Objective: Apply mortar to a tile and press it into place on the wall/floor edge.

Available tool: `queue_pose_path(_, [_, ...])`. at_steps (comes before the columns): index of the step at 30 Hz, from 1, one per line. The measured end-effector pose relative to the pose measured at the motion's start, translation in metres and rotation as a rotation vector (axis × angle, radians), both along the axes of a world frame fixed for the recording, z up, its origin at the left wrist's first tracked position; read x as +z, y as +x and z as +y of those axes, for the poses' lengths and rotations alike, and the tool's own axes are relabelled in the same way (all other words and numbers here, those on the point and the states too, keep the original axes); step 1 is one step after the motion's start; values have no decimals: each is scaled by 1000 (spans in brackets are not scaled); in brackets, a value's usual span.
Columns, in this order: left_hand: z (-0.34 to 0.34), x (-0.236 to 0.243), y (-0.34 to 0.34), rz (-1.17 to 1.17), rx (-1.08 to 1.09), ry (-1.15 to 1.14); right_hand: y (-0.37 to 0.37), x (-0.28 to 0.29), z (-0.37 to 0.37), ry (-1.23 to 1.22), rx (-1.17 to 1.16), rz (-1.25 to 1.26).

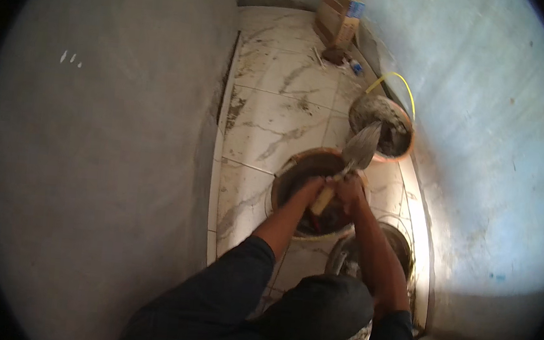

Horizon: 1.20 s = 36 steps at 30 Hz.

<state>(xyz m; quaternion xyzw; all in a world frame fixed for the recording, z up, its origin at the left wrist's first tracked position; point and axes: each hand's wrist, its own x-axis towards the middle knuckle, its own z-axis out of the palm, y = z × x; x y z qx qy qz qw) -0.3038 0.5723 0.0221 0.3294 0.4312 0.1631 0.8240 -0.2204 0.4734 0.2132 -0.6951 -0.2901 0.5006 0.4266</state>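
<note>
A pointed masonry trowel (362, 146) with a grey, mortar-smeared blade is tilted, its tip toward the far right. Its pale wooden handle slopes down toward me. My right hand (349, 193) is closed round the trowel near where blade and handle meet. From the other side, my left hand (315, 187) closes on the upper handle, its fingers partly hidden. Both hands are above a round bucket (274, 196) with a dark inside; a small reddish thing (314, 222) shows in it, too blurred to name. The blade overlaps the near edge of a second bucket in view.
That second bucket (406, 154), with wet grey mortar (373, 106) and a raised yellow handle, stands by the right wall. Another round container (400, 241) sits partly behind my right forearm. A cardboard box (338, 18) stands far off. Walls flank the narrow marbled tile floor (270, 115).
</note>
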Motion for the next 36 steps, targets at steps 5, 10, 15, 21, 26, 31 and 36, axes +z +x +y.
queue_pose_path(5, [-25,19,-17,394,1,-29,6,-71,26,-185,262,-401])
queue_pose_path(10, [-26,1,-30,336,123,-60,15,-96,35,-280,592,-910])
queue_pose_path(15, [-8,-45,-14,427,-166,178,33,-171,48,-112,459,-879])
queue_pose_path(21, [-9,-2,-20,753,-267,430,19,-230,56,-179,653,-711])
queue_pose_path(26, [-10,10,-19,526,93,-121,24,-197,47,-305,744,-698])
queue_pose_path(31, [-1,-41,-37,539,6,-16,11,-185,40,-268,418,-835])
queue_pose_path(36, [-1,-35,-28,622,-15,52,12,-161,42,-501,840,-377])
